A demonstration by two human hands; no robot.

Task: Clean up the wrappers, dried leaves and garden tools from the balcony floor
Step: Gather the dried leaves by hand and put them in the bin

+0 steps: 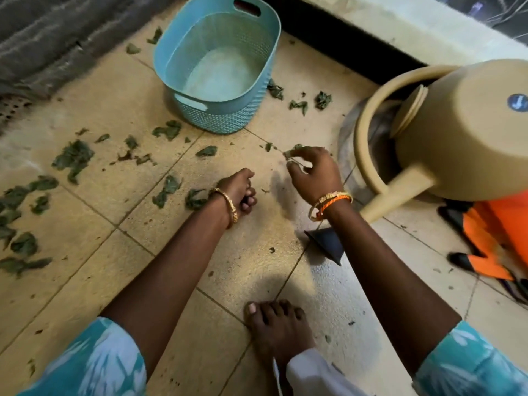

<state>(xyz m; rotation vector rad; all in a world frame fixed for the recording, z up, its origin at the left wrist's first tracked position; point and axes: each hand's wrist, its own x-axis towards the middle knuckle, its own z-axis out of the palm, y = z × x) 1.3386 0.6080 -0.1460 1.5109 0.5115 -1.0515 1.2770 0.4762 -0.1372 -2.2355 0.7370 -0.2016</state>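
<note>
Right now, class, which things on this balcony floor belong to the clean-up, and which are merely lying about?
Belonging to the job:
dried leaves
blue basket, empty
watering can
right hand, pinching a leaf
left hand

Lying about:
grey mat
orange cloth
dark cone

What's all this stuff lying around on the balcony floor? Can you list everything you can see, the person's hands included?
Basket: one, light blue, standing on the floor at the top middle, nothing visible inside.
Dried leaves: many, dark green, scattered over the tiles, mostly on the left and around the basket.
Watering can: one, beige, lying at the right edge.
Funnel: one, dark, on the floor below the right wrist.
Orange and black item: one, lower right, too blurred to name.
Floor: beige tiles.
Foot: one, bare, bottom middle.
Left hand: fingers curled, contents hidden.
Right hand: pinching a leaf piece.
</note>
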